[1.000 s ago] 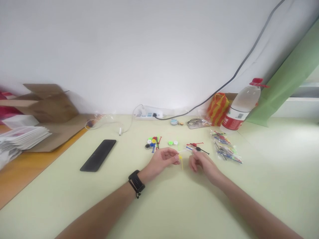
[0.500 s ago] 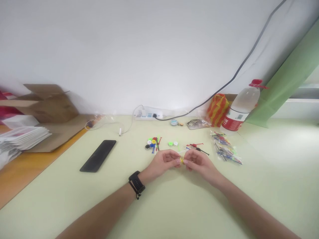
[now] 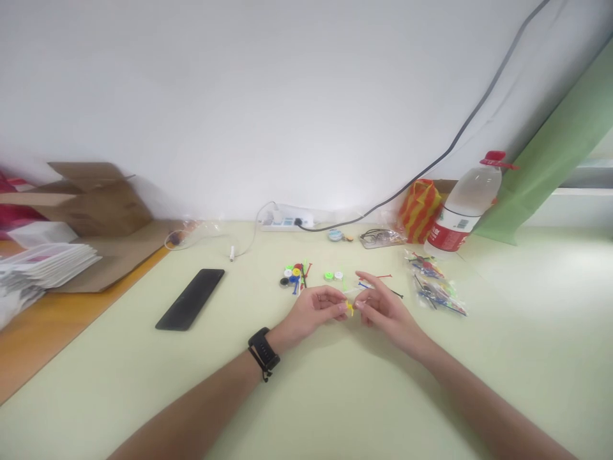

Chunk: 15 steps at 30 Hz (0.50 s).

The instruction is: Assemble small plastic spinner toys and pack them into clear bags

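Observation:
My left hand (image 3: 318, 310) pinches a small yellow plastic piece (image 3: 350, 308) between thumb and fingertips, above the table. At the piece's other side is my right hand (image 3: 385, 313), its thumb and a fingertip closed against the edge and its index finger lifted away. The piece's exact shape is too small to make out. Just beyond my hands lie green and white round discs (image 3: 334, 276) and red, blue and black thin sticks (image 3: 383, 277), partly covered by my right hand. To the left is a pile of coloured discs and sticks (image 3: 295, 276).
Bagged coloured parts (image 3: 438, 291) lie at the right, near a large bottle (image 3: 457, 214) and a striped bag (image 3: 420, 211). A black phone-like slab (image 3: 190, 299) rests at the left. A power strip (image 3: 286, 219) and cardboard box (image 3: 100, 201) stand by the wall.
My right index finger has lifted off and stretched out, and more of the yellow piece shows between my hands. My left hand keeps its pinch.

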Each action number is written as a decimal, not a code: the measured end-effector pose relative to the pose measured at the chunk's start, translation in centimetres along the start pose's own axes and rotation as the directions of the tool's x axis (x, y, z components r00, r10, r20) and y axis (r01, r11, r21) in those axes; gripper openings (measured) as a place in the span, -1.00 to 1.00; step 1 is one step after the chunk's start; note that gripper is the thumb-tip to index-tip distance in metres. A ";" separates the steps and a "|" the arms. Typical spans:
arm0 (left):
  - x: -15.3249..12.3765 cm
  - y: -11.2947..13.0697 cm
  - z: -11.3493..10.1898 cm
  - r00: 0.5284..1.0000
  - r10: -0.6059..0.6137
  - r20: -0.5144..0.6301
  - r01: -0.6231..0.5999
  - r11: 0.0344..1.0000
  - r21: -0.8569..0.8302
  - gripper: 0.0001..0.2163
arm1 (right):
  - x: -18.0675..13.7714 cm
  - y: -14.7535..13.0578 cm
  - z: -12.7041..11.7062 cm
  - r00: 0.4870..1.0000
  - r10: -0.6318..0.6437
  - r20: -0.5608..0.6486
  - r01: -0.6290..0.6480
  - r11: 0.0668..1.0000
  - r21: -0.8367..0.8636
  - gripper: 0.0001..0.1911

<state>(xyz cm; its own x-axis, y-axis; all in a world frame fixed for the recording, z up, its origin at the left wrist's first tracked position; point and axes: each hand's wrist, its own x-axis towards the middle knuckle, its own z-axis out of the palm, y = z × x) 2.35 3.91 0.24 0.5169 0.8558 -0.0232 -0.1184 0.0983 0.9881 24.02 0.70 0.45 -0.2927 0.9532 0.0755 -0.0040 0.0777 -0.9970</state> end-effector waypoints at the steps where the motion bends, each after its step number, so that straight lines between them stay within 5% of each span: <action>1: 0.0 0.0 0.0 1.000 0.001 -0.003 -0.001 1.000 -0.004 -0.67 | 0.0 0.0 0.1 1.000 0.001 -0.006 -0.001 1.000 -0.001 -0.28; 5: 0.0 0.1 0.0 1.000 -0.003 -0.022 0.002 1.000 -0.021 -0.66 | -0.1 0.0 0.4 0.997 0.007 -0.075 -0.004 0.999 0.040 -0.11; 7: 0.1 0.1 0.0 1.000 0.003 -0.025 -0.003 1.000 -0.029 -0.66 | -0.1 -0.2 0.3 0.994 0.015 -0.110 -0.011 0.999 0.043 -0.27; 9: 0.1 0.0 0.0 1.000 0.010 -0.030 -0.011 0.999 -0.034 -0.65 | -0.1 -0.4 0.0 0.998 0.037 -0.058 -0.037 0.999 0.003 -0.63; 13: 0.2 -0.1 -0.1 0.998 0.019 -0.056 -0.021 0.999 -0.031 -0.65 | -0.1 -0.8 -0.8 0.983 0.051 0.179 -0.048 0.999 -0.019 -0.30; 15: 0.2 -0.1 -0.1 0.999 0.015 -0.050 -0.016 1.000 -0.025 -0.64 | -0.2 -1.0 -0.9 0.983 0.030 0.184 -0.026 0.999 -0.025 -0.32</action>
<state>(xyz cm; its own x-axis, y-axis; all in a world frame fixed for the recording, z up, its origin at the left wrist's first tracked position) 2.39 4.09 0.15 0.4721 0.8814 -0.0165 -0.1481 0.0977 0.9841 24.98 0.71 1.48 -0.4633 0.8853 0.0409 0.0270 0.0602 -0.9978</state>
